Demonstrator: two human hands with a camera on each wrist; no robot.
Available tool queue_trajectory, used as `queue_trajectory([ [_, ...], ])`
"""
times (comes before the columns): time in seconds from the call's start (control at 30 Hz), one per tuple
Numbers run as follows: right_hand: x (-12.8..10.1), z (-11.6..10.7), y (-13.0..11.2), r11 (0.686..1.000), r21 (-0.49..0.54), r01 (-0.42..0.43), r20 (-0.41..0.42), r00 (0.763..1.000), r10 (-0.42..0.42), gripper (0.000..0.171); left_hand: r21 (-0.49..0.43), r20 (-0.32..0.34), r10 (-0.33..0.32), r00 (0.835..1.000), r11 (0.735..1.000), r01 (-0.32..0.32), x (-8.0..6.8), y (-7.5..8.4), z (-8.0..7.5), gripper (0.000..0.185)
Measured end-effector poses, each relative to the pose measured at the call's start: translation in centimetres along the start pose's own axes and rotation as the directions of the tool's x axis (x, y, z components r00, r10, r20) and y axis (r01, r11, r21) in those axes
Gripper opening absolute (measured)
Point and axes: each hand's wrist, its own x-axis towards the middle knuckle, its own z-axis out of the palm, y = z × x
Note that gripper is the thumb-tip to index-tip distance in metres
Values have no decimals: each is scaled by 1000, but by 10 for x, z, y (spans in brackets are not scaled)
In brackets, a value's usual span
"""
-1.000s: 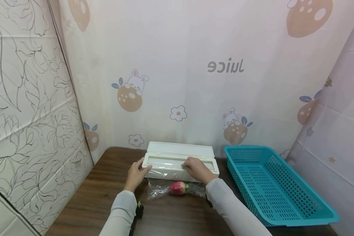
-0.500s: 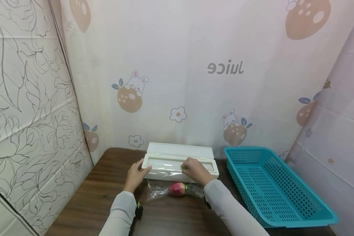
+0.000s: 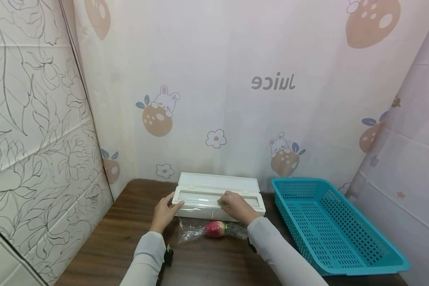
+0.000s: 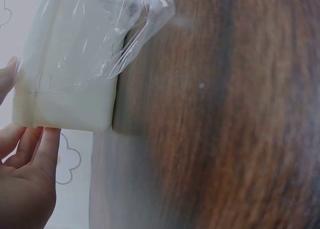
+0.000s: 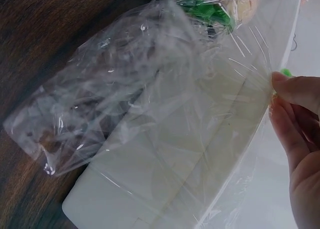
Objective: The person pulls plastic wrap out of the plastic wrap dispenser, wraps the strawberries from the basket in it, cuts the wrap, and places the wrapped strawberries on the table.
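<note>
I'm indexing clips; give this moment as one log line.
left hand: grips white box by left end; right hand: pinches green tab; lid: open; wrapped red item: in front of box; teal basket: right of box

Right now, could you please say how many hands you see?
2: left hand, gripping the left end of the white box; right hand, pinching a green tab near its front edge.
</note>
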Motion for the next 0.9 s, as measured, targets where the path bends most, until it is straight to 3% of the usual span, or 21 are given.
queue_trajectory([
  [0.9, 4, 8, 2, 988, 4, 157, 24, 987, -157, 33, -15, -6, -5, 1000, 1000, 4, 2, -4, 3, 74],
])
